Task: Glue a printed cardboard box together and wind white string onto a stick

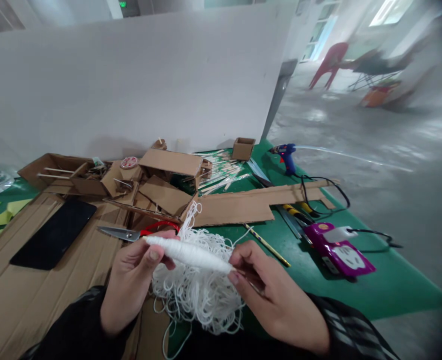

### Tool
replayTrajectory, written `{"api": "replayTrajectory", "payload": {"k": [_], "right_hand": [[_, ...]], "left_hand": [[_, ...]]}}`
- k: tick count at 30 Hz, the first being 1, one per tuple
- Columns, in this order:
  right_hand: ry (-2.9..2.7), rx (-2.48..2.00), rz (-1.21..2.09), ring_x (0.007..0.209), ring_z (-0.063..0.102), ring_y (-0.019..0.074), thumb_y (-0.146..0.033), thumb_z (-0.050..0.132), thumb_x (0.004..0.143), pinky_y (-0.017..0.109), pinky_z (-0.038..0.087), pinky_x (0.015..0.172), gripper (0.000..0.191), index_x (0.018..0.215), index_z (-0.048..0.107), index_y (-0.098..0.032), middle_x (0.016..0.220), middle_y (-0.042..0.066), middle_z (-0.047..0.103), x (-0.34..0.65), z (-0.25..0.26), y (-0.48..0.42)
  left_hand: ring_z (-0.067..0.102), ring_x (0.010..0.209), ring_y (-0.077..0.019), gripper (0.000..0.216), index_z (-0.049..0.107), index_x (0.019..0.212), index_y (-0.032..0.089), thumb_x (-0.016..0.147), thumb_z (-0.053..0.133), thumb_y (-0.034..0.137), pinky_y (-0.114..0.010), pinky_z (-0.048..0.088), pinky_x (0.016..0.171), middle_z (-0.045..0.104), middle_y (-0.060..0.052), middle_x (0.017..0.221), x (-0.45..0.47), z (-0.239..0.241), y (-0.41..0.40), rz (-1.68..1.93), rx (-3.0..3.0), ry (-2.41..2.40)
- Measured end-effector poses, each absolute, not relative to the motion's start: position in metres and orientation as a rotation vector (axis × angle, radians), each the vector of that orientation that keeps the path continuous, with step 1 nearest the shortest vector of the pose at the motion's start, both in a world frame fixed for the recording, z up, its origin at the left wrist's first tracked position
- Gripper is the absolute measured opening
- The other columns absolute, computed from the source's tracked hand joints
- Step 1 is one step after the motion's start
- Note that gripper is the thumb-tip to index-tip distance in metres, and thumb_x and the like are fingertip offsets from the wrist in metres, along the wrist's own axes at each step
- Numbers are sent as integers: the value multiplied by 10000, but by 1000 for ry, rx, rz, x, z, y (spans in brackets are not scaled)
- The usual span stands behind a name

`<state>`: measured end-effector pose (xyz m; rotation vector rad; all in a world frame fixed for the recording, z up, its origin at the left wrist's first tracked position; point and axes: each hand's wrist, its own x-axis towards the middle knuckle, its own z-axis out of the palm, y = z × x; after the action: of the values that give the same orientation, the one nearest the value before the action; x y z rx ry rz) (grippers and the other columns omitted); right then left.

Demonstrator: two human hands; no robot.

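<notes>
My left hand [131, 280] is closed around the left end of a stick tightly wound with white string [187, 254]. At the stick's right end, my right hand [277, 295] pinches the string between thumb and fingers. The wound stick lies level between both hands, just above a loose tangle of white string [198, 295] resting near the table's front edge. Red-handled scissors [138, 232] lie right behind my left hand.
A black phone [54, 233] lies on flat cardboard [18, 290] at left. Cardboard boxes and pieces [168, 180], wooden sticks [221, 175], a blue glue gun [286, 156], a purple power strip [337, 250] and cables sit on the green table [386, 285]. A white partition [131, 80] stands behind.
</notes>
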<state>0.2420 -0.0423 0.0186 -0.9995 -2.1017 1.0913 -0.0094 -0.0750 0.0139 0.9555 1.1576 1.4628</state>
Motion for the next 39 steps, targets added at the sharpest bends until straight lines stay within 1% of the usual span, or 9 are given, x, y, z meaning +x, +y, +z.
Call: {"api": "replayTrajectory", "payload": {"k": [5,9,14,18,23,25,29,36,39], "right_hand": [[-2045,-1025,875,628,538,117,-212,464,970,232,404,603,72,936,519,-243,763,-29,593,239,13,-39],[-2022,-994,834,601,524,117,-224,423,992,229,398,589,171,873,546,-230,690,-30,567,235,14,-37],[-1975,-1025,985,698,552,139,-256,445,982,251,438,645,75,995,513,-228,811,0,581,234,12,-42],[-1920,-1025,959,693,518,144,-233,453,977,258,431,631,62,931,494,-225,819,7,539,235,10,-43],[-1984,-975,868,732,540,153,-217,398,1002,271,424,695,195,873,545,-219,793,11,566,235,11,-40],[-1974,-990,931,727,542,150,-232,397,1003,266,430,683,162,917,533,-221,803,9,566,235,11,-41],[-1894,-1030,1023,665,510,135,-259,444,986,248,432,607,42,983,466,-223,819,-1,530,234,9,-43],[-1956,-1018,944,683,522,153,-279,360,1015,276,405,640,266,826,533,-207,751,13,559,232,12,-40],[-1959,-1012,1013,645,516,147,-305,358,1011,274,404,611,242,868,529,-211,732,5,558,233,12,-42]], "left_hand": [[648,712,-127,277,753,1069,268,822,715,388,-207,539,659,772,-27,999,-8,11,-74,1483,905,1131],[663,758,-157,321,718,1152,275,870,650,413,-262,556,667,733,-63,1159,-3,13,-75,1453,924,1023],[641,711,-137,287,724,1140,266,897,625,382,-263,536,646,735,-69,1131,-2,14,-75,1469,908,1052],[632,723,-138,298,709,1158,274,903,614,394,-263,513,651,719,-63,1146,-5,12,-76,1458,931,1093],[623,664,-161,352,751,1017,179,915,562,459,-292,495,669,747,-83,901,-3,14,-78,1333,1086,1156],[618,667,-170,365,753,944,161,919,551,464,-291,490,663,737,-81,812,-2,15,-78,1318,1109,1173],[617,671,-168,343,743,887,154,908,575,453,-286,490,661,735,-80,802,-1,16,-78,1317,1127,1185],[623,633,-180,393,737,834,135,888,582,492,-289,473,618,733,-87,745,5,23,-76,1238,1219,1252],[614,619,-176,411,742,789,145,888,574,507,-277,450,593,712,-72,679,4,24,-75,1220,1269,1305]]}}
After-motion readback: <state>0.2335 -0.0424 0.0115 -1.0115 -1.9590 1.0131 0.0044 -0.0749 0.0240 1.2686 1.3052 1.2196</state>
